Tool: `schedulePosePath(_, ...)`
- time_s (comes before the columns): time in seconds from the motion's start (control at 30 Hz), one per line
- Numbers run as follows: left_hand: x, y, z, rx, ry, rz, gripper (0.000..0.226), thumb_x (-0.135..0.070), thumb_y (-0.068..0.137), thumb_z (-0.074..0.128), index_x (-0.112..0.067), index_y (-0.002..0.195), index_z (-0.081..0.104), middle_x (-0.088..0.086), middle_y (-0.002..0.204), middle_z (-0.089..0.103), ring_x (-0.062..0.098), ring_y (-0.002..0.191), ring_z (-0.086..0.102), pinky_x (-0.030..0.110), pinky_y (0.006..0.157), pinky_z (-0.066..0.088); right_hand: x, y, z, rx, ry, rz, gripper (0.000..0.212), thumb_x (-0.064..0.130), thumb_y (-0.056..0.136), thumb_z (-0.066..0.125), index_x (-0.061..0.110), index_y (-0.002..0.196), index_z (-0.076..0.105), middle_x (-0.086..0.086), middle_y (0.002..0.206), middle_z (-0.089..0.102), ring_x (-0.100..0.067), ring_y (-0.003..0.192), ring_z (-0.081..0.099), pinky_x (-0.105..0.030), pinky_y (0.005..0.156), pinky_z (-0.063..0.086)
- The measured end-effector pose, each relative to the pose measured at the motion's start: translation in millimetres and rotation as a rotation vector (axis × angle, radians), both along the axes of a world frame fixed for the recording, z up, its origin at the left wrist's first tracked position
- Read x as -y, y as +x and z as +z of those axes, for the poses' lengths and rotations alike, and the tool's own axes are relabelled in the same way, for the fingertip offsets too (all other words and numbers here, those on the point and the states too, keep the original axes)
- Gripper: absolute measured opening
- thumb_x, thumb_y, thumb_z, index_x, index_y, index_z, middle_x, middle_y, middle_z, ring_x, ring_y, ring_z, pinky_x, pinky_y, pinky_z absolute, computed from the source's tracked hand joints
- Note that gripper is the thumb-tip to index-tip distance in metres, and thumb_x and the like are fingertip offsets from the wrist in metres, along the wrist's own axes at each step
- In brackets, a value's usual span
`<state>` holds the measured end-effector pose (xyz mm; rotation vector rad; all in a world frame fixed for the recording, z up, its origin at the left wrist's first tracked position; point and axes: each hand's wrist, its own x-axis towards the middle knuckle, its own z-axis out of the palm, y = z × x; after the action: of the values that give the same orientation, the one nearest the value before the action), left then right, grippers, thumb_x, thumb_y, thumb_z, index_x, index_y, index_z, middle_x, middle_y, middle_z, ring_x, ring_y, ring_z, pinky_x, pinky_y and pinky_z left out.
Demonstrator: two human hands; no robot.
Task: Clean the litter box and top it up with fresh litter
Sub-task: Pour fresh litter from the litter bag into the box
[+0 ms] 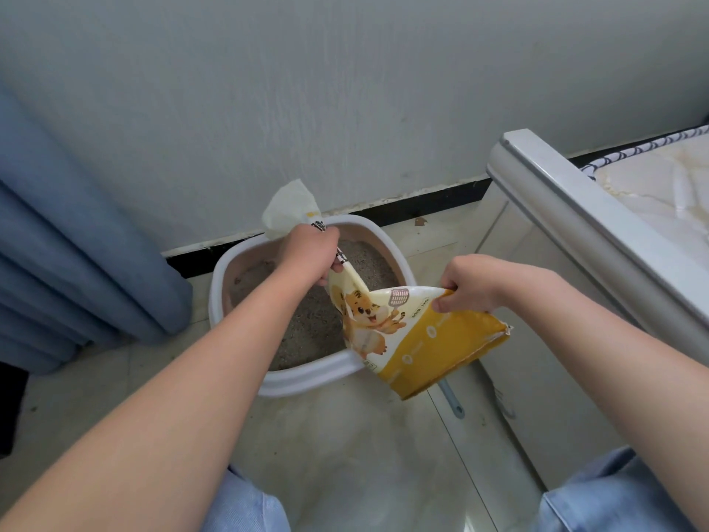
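Note:
A white litter box (pixel 307 382) with a pinkish inner wall stands on the tiled floor by the wall, holding grey litter (pixel 307 324). Above its right side hangs a yellow and white litter bag (pixel 426 339) with a cartoon tiger printed on it. My left hand (pixel 307 255) grips the bag's crumpled upper end over the box. My right hand (pixel 472 286) grips the bag's edge at the right, thumb pinching the yellow part. The bag sags between both hands and looks mostly flat.
A grey scoop handle (pixel 452 401) pokes out on the floor under the bag. A white bed frame (pixel 575 224) with a mattress stands close at the right. A blue curtain (pixel 76 243) hangs at the left. My knees in jeans show at the bottom.

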<state>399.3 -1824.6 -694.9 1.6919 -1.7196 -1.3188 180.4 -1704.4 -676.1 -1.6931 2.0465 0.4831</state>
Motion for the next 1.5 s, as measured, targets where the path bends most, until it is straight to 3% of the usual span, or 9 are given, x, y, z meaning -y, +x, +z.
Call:
schedulePosePath(0.17, -7, -10, -10, -0.028, -0.074, -0.029, 0.039, -0.028, 0.091, 0.047, -0.010, 0.063, 0.066, 0.001, 0.059, 0.072, 0.024, 0.052, 0.057, 0.039, 0.064, 0.060, -9, 4, -21, 0.118, -0.047, -0.018, 0.034, 0.059, 0.078, 0.070, 0.026, 0.089, 0.072, 0.007, 0.079, 0.071, -0.013, 0.073, 0.066, -0.038, 0.072, 0.060)
schedulePosePath(0.47, -15, -21, -12, -0.089, -0.069, -0.103, 0.040, -0.030, 0.095, 0.043, -0.009, 0.073, 0.068, 0.000, 0.063, 0.073, 0.030, 0.056, 0.063, 0.046, 0.075, 0.062, -5, 42, -18, 0.261, -0.315, 0.029, 0.032, 0.059, 0.071, 0.069, 0.033, 0.089, 0.065, 0.013, 0.083, 0.068, -0.008, 0.072, 0.064, -0.035, 0.064, 0.057)
schedulePosePath(0.67, -17, -14, -16, -0.025, -0.067, -0.182, 0.047, -0.035, 0.094, 0.041, -0.019, 0.063, 0.072, -0.001, 0.073, 0.076, 0.033, 0.085, 0.069, 0.046, 0.083, 0.058, 11, 69, -27, 0.159, -0.432, 0.060, 0.022, 0.028, 0.092, 0.054, 0.019, 0.072, 0.058, 0.002, 0.064, 0.060, -0.021, 0.059, 0.059, -0.030, 0.049, 0.042)
schedulePosePath(0.83, 1, 8, -23, -0.048, 0.025, -0.093, 0.061, -0.047, 0.102, 0.028, -0.017, 0.080, 0.076, -0.003, 0.090, 0.076, 0.018, 0.078, 0.067, 0.031, 0.069, 0.045, 12, 59, -33, 0.123, -0.456, -0.011, 0.030, 0.027, 0.097, 0.050, 0.010, 0.074, 0.056, -0.005, 0.065, 0.057, -0.026, 0.060, 0.056, -0.030, 0.047, 0.035)
schedulePosePath(0.97, 17, 34, -41, 0.180, -0.048, -0.026, 0.031, -0.035, 0.096, 0.051, -0.017, 0.120, 0.058, 0.001, 0.114, 0.067, 0.021, 0.090, 0.063, 0.027, 0.060, 0.040, 8, 58, -32, 0.130, -0.455, 0.040, 0.033, 0.028, 0.099, 0.050, 0.007, 0.073, 0.054, -0.009, 0.066, 0.058, -0.027, 0.058, 0.055, -0.031, 0.048, 0.036)
schedulePosePath(1.13, 36, 41, -61, 0.132, -0.118, 0.002, 0.089, -0.024, 0.085, 0.073, -0.026, 0.157, 0.020, 0.006, 0.150, 0.041, 0.024, 0.118, 0.054, 0.028, 0.074, 0.040, 0, 51, -30, 0.161, -0.468, 0.077, 0.032, 0.030, 0.099, 0.051, 0.008, 0.076, 0.056, -0.008, 0.066, 0.060, -0.027, 0.059, 0.056, -0.036, 0.055, 0.046)
schedulePosePath(1.2, 47, 42, -65, 0.014, -0.148, 0.011, 0.069, -0.022, 0.083, 0.075, -0.021, 0.145, 0.044, 0.004, 0.136, 0.055, 0.018, 0.109, 0.058, 0.029, 0.079, 0.042, -3, 48, -29, 0.176, -0.469, 0.066, 0.031, 0.029, 0.099, 0.051, 0.010, 0.076, 0.058, -0.006, 0.065, 0.060, -0.025, 0.059, 0.056, -0.035, 0.054, 0.045)
schedulePosePath(1.3, 51, 39, -56, -0.048, -0.261, 0.058, 0.005, -0.020, 0.088, 0.067, -0.020, 0.084, 0.066, 0.002, 0.085, 0.064, 0.019, 0.081, 0.057, 0.029, 0.067, 0.039, -8, 44, -28, 0.204, -0.462, 0.028, 0.031, 0.028, 0.099, 0.051, 0.010, 0.075, 0.057, -0.006, 0.063, 0.060, -0.024, 0.058, 0.056, -0.033, 0.051, 0.040)
schedulePosePath(1.5, 46, 31, -20, -0.111, -0.394, 0.001, 0.012, -0.023, 0.081, 0.063, -0.016, 0.079, 0.073, 0.001, 0.071, 0.068, 0.020, 0.070, 0.063, 0.036, 0.063, 0.052, -10, 34, -24, 0.263, -0.404, -0.100, 0.047, 0.030, 0.096, 0.058, 0.013, 0.058, 0.036, -0.001, 0.052, 0.036, -0.021, 0.048, 0.037, -0.030, 0.049, 0.029)
